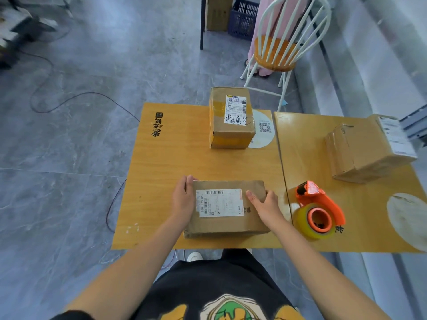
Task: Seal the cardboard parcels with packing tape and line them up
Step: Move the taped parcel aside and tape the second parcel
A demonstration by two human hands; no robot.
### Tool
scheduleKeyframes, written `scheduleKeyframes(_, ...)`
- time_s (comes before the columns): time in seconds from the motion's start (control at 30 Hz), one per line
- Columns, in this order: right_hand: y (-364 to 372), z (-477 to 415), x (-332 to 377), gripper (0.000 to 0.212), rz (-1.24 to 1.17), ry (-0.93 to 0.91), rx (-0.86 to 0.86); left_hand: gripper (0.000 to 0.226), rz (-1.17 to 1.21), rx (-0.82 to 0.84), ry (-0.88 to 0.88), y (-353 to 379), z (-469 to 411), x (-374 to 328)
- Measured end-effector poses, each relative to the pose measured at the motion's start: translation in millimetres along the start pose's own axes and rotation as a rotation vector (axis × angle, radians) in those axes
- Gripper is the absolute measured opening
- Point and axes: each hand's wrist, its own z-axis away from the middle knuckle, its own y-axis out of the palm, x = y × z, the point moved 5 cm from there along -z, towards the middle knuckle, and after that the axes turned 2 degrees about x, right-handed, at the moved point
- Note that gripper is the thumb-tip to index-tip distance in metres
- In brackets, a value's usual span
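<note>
1. While clamped on the left short end of a flat brown cardboard parcel (pixel 231 225), with fingers curled over its far corner: left hand (pixel 183 199).
2. Opposite, gripping the right short end: right hand (pixel 265 207), thumb laid on the top face, other fingers wrapped round the side.
3. Between the two hands, facing up on the parcel: white printed shipping label (pixel 219 203).
4. Under the parcel, which lies flat close to the near edge: left pale wooden tabletop (pixel 166 162).
5. Just right of the right hand, on the near left part of a second matching wooden tabletop (pixel 307 153): orange plastic tape dispenser (pixel 321 199) loaded with a yellowish clear roll of packing tape (pixel 302 221), apart from the parcel.
6. At the far edge of the left tabletop: taller brown cardboard box (pixel 231 135), standing upright, bands of tape on its sides, a white label with black handwriting on top, partly covering a white round sticker (pixel 264 135).
7. Towards the far right of the second tabletop: third brown cardboard box (pixel 360 155), shiny with clear tape, a label on its right face, well apart from the other two.
8. Beyond the tables: white metal chair with an orange round seat (pixel 275 56), blue plastic crate (pixel 242 19), grey tiled floor (pixel 92 65) with a dark cable (pixel 69 98) across it.
</note>
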Motion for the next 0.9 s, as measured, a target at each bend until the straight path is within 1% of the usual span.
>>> scheduleKeyframes(0.1,-6.2,-3.2,2.8,0.080,-0.016,-0.028,0.013,0.040,0.087,-0.071,-0.046,-4.8,2.1,4.4)
scheduleKeyframes(0.2,-10.3,-10.2,12.6,0.076,0.027,-0.065,0.025,0.039,0.025,-0.056,-0.020,-9.0,3.2,2.7)
scheduleKeyframes(0.27,-8.3,-14.5,21.8,0.072,0.086,-0.100,0.028,0.039,-0.059,-0.029,0.028,-13.9,0.5,6.8)
scheduleKeyframes(0.37,-2.4,-17.2,42.5,0.071,0.193,-0.181,0.009,0.042,-0.253,0.071,0.108,-21.8,-2.6,19.6)
scheduleKeyframes(0.43,2.0,-18.0,55.7,0.072,0.216,-0.223,0.009,0.045,-0.330,0.153,0.142,-26.4,-0.1,26.3)
scheduleKeyframes(0.5,3.8,-18.7,65.2,0.074,0.241,-0.256,0.049,0.048,-0.390,0.230,0.162,-30.3,3.5,29.7)
scheduleKeyframes(0.6,-2.6,-17.4,67.4,0.081,0.382,-0.311,0.159,0.051,-0.471,0.332,0.187,-33.1,2.6,25.9)
scheduleKeyframes(0.7,-26.7,-16.8,50.0,0.081,0.512,-0.252,0.177,0.042,-0.624,0.423,0.178,-28.9,-3.0,17.1)
scheduleKeyframes(0.77,-44.9,-15.6,31.7,0.088,0.561,-0.137,0.150,0.040,-0.711,0.443,0.172,-23.2,-7.4,10.4)
scheduleKeyframes(0.83,-52.1,-10.8,16.1,0.100,0.580,-0.004,0.125,0.042,-0.764,0.485,0.181,-11.7,-9.5,7.5)
scheduleKeyframes(0.87,-50.3,-7.9,11.4,0.101,0.570,0.034,0.118,0.047,-0.771,0.518,0.183,-5.1,-8.7,6.3)
scheduleKeyframes(0.9,-46.2,-4.6,9.5,0.097,0.549,0.060,0.108,0.053,-0.766,0.554,0.172,1.0,-7.6,6.3)
